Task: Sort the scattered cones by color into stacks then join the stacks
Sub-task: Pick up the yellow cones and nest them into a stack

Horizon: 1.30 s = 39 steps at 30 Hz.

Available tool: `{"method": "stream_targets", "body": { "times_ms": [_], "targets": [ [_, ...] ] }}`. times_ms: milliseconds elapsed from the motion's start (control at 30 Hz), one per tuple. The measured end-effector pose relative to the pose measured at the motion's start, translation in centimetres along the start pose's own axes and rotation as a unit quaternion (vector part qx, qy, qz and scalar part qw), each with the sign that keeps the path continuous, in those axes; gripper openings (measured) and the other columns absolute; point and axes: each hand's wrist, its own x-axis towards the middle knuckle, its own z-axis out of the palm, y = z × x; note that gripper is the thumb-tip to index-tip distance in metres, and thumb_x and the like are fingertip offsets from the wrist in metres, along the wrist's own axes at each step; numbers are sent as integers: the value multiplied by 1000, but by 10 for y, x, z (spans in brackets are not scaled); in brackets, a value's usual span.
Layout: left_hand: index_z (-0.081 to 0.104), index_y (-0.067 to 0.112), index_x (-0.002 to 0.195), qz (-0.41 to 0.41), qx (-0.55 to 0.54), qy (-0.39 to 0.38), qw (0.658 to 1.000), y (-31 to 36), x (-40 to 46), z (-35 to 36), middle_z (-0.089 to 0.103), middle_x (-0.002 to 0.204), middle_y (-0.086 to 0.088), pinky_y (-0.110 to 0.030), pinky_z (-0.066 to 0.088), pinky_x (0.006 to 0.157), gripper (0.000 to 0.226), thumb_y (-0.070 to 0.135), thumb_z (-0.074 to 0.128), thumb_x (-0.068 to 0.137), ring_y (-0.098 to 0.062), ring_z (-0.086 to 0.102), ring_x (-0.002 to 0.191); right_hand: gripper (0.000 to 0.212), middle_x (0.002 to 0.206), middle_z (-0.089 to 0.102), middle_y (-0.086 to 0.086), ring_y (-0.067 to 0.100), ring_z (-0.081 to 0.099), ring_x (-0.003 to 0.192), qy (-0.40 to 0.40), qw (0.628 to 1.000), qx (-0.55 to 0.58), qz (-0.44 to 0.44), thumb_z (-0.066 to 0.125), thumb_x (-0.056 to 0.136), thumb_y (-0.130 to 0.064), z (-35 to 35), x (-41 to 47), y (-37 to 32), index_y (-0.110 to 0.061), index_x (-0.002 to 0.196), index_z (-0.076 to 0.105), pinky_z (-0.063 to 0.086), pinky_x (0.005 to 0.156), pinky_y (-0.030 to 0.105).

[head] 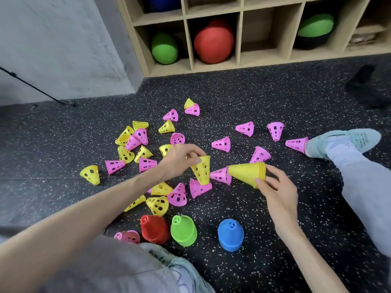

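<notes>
My left hand (pixel 182 158) pinches a yellow cone (pixel 202 170) by its rim, beside the yellow stack (pixel 246 172) my right hand (pixel 275 187) grips; light, stiff plastic, I'd judge.

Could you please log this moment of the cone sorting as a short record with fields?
left hand: left hand pinches a single yellow cone by its wide rim, tip down
right hand: right hand holds a yellow stack on its side, tip pointing left
finished stacks: red stack, green stack, blue stack, upright near the person
still scattered: pink and yellow cones on the speckled floor
background: wooden shelf holding balls
</notes>
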Motion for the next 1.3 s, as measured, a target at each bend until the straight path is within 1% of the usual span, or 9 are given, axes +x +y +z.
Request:
{"method": "stream_targets", "body": {
  "times_ms": [133,267,433,533,633,767,1000,1167,1300],
  "targets": [
    [77,27,103,61,35,-44,997,19,-30,-19,72,100,17,-23,49,86,11,23,71,96,-2,66,95,47,106,72,-15,-10,67,96,-13,999,10,-31,69,93,-5,8,-12,-17,-26,134,60,49,86,19],
    [73,34,100,99,49,-48,993,29,-68,-32,66,100,9,-34,45,90,6,32,70,95,-12,57,98,45,105,76,-11,1,70,100,-53,996,8,-75,68,94,-4,24,-28,-37,-34,128,62,50,88,20],
    [72,25,99,99,-10,63,993,27,-121,-46,64,97,2,-16,39,86,5,23,71,95,-8,54,94,47,95,77,-8,6,71,96,-147,982,-12,-121,67,93,-2,51,-54,-49,-31,129,64,51,87,19],
    [71,22,102,64,-51,57,995,21,-140,-37,59,105,1,-18,45,86,6,19,68,97,-8,56,97,48,96,77,-10,5,70,96,-200,972,-3,-125,68,92,2,68,-69,-49,-33,126,65,50,86,14],
    [70,21,102,50,-80,62,994,16,-146,-23,54,106,2,-15,45,85,8,15,69,97,-9,56,95,47,99,77,-9,7,70,100,-233,965,-13,-122,67,92,2,80,-76,-43,-28,129,65,50,93,22],
    [68,23,104,45,-104,86,990,5,-144,-14,51,113,6,-19,46,92,12,19,73,94,-10,54,110,48,96,77,-8,8,71,96,-247,962,-3,-113,67,91,4,89,-77,-40,-30,126,66,51,89,20],
    [57,23,131,6,-149,102,984,-1,-136,-5,55,129,9,-13,45,91,43,29,74,92,1,53,121,45,97,78,-6,10,72,95,-255,963,16,-85,64,94,3,96,-81,-37,-28,126,64,53,85,17],
    [57,21,132,-25,-167,68,983,-7,-138,1,61,124,13,-2,39,86,40,29,70,95,20,50,109,48,93,76,-9,12,70,92,-239,966,-38,-85,71,90,-1,100,-82,-29,-33,125,65,55,89,38],
    [60,19,129,-38,-156,44,986,-27,-128,-1,65,121,11,-7,44,87,31,35,57,102,6,58,112,46,92,76,-12,9,70,92,-216,971,-54,-85,72,90,-4,102,-81,-28,-33,125,66,56,89,38]
  ]
}}
